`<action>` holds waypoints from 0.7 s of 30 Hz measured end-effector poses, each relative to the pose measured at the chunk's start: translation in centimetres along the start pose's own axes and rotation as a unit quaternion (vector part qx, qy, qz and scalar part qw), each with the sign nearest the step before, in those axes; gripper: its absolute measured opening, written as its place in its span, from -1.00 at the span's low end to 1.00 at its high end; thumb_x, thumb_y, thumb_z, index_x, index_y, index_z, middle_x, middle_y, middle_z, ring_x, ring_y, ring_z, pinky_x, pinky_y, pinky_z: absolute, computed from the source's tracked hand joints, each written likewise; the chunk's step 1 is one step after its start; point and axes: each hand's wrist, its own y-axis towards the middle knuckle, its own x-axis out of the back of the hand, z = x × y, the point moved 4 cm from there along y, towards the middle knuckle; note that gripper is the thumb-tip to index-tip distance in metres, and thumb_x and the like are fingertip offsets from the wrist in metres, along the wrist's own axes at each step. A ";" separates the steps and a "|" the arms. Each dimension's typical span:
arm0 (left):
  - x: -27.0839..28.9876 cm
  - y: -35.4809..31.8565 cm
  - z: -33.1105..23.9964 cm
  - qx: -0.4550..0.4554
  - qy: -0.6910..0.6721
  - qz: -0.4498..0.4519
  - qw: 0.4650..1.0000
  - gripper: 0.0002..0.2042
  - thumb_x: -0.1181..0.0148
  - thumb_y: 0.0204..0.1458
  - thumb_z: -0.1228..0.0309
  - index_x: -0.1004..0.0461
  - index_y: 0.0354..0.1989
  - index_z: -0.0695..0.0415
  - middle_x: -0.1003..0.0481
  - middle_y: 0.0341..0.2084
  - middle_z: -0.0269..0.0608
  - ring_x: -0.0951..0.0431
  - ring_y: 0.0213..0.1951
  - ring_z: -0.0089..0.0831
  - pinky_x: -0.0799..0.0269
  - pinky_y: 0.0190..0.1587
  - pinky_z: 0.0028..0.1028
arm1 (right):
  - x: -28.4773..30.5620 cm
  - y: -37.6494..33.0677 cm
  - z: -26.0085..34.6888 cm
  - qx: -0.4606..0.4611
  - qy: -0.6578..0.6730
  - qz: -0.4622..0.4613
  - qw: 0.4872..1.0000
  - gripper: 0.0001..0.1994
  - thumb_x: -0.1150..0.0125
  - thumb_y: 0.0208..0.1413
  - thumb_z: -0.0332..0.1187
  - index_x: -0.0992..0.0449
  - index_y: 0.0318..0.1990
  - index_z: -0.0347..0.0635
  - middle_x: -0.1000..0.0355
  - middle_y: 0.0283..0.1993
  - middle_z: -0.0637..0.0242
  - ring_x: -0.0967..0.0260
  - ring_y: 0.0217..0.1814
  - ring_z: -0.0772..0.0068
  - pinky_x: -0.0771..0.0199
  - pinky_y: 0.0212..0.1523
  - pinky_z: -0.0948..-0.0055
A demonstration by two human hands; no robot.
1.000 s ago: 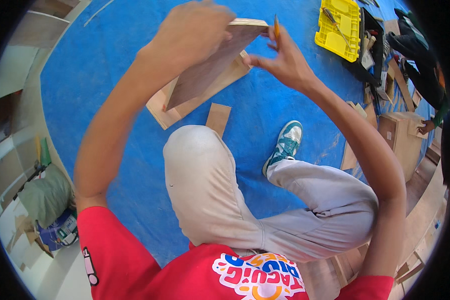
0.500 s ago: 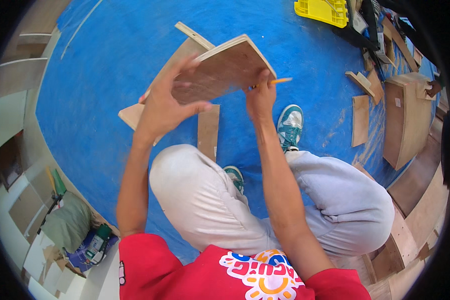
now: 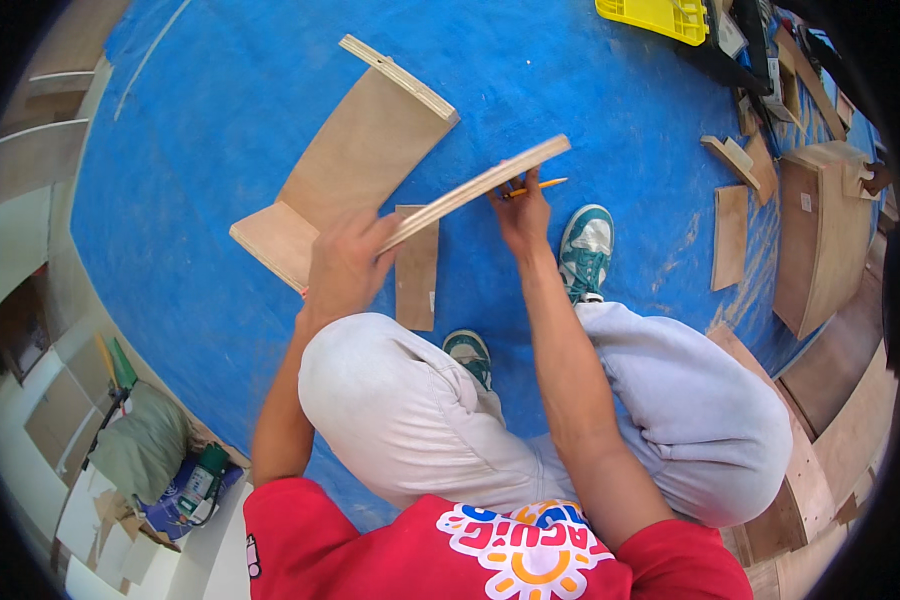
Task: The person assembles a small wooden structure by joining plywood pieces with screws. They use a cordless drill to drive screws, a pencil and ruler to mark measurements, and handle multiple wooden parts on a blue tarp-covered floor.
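Note:
A plywood panel (image 3: 482,186) is held up on edge before my knees, its layered edge facing up. My left hand (image 3: 348,262), a little blurred, grips its lower left end. Under its right part, my right hand (image 3: 523,212) holds the panel and also keeps a yellow pencil (image 3: 550,185) between the fingers, the tip pointing right. Just beyond my left hand, a joined plywood piece (image 3: 365,135) with two raised ends rests on the blue sheet. Partly behind the panel lies a narrow plywood strip (image 3: 416,285).
A blue sheet (image 3: 220,130) covers the floor. To the right are wood offcuts (image 3: 729,235) and a plywood box (image 3: 820,235) with another person's hand (image 3: 875,180) at it. A yellow plastic lid (image 3: 660,18) lies far right; a green bottle (image 3: 205,475) is at lower left.
The panel has been lowered and turned from showing its broad face to showing its edge. My left hand has moved down from being open beside it and taken hold of its left end.

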 end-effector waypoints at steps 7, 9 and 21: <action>-1.9 -4.8 2.0 0.079 0.046 -0.063 0.994 -0.64 -0.49 -0.11 0.53 -0.65 -0.07 0.14 -0.46 -0.44 -0.12 -0.52 -0.34 -0.11 -0.44 -0.30 -0.19 | -5.2 1.1 -5.5 0.019 -0.083 0.028 0.996 -0.46 0.12 0.48 0.17 -0.40 0.22 -0.12 -0.49 0.09 0.29 -0.43 0.18 0.35 -0.42 0.28 0.05; -1.9 -5.6 2.9 0.081 0.070 -0.086 0.990 -0.63 -0.50 -0.13 0.53 -0.66 -0.06 0.12 -0.44 -0.45 -0.17 -0.50 -0.36 -0.18 -0.44 -0.33 -0.24 | -6.8 0.7 -5.7 0.025 -0.112 0.025 0.993 -0.41 0.19 0.48 0.23 -0.37 0.26 -0.09 -0.49 0.10 0.28 -0.43 0.18 0.38 -0.42 0.27 0.05; -1.4 -10.3 4.2 0.134 0.074 -0.183 0.971 -0.59 -0.53 -0.14 0.55 -0.68 -0.02 0.12 -0.49 -0.45 -0.20 -0.46 -0.38 -0.22 -0.41 -0.32 -0.26 | -8.6 -2.7 -5.6 0.006 -0.214 0.097 0.972 -0.30 0.06 0.40 0.30 -0.23 0.34 -0.13 -0.36 0.33 0.15 -0.30 0.40 0.23 -0.31 0.40 -0.03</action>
